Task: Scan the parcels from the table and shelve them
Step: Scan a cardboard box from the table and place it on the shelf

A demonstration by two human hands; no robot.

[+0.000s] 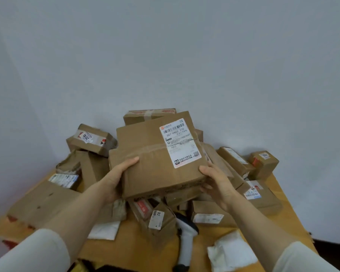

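A: Where is the flat parcel (157, 154)?

B: It is held above the pile of parcels (234, 160) on the table (130, 244). The left hand (118, 177) grips its near-left edge and the right hand (216, 183) its near-right corner. Each thumb lies on top, with the fingers wrapping under.

A: Is there room to move?

B: Above and beyond the grip there is only bare wall (165, 55). Beneath it the boxes crowd close, some just under the near edge. Below the right hand, nearer the person, a scanner (185, 244) lies on the tabletop.

A: Which way does it face?

B: The broad face tips toward the camera, with the far edge higher. The label (180, 143) sits beyond the right thumb and reads upright. The tape seam runs from hand to hand. I cannot tell which side is longer.
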